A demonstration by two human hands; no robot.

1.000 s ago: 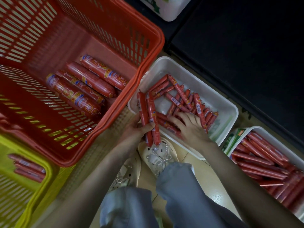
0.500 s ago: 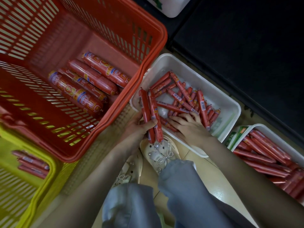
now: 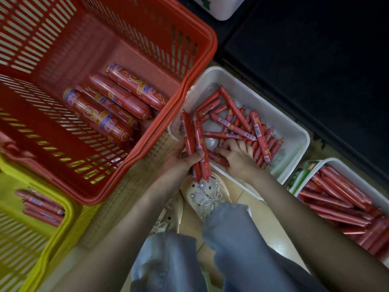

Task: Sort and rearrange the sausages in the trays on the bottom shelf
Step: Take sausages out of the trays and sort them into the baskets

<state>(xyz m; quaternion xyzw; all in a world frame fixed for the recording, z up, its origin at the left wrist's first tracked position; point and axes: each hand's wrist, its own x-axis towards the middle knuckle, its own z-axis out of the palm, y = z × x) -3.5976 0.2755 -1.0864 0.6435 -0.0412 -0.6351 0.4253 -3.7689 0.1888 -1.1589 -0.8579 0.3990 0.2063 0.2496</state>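
Left hand (image 3: 181, 162), centre of frame: fingers and thumb wrapped around two thin sausages (image 3: 195, 144). The pair lies side by side, touching, long axis running up and down the frame. Their upper ends sit over the near-left corner of the white tray (image 3: 271, 111); their lower ends hang just above a white shoe (image 3: 207, 198).

Right hand (image 3: 239, 160), just right of the left one: inside the same tray, palm down, fingers bent onto the loose sausages (image 3: 236, 123). Cannot tell whether it grips one or only rests on them.

The loose sausages in that tray lie crossed at mixed angles, piled toward its lower right half. Bare tray floor shows along the upper edge.

Second white tray (image 3: 348, 165), right edge of frame: longer sausages (image 3: 341, 200), stacked roughly parallel.

Red basket (image 3: 147, 39), upper left: four thick sausages (image 3: 99, 118), lying diagonally against its lower wall. It touches the first tray's left rim.

Yellow basket (image 3: 53, 239), lower left: a few thin sausages (image 3: 42, 205), blurred.

Blue jeans (image 3: 231, 239) fill the bottom centre.
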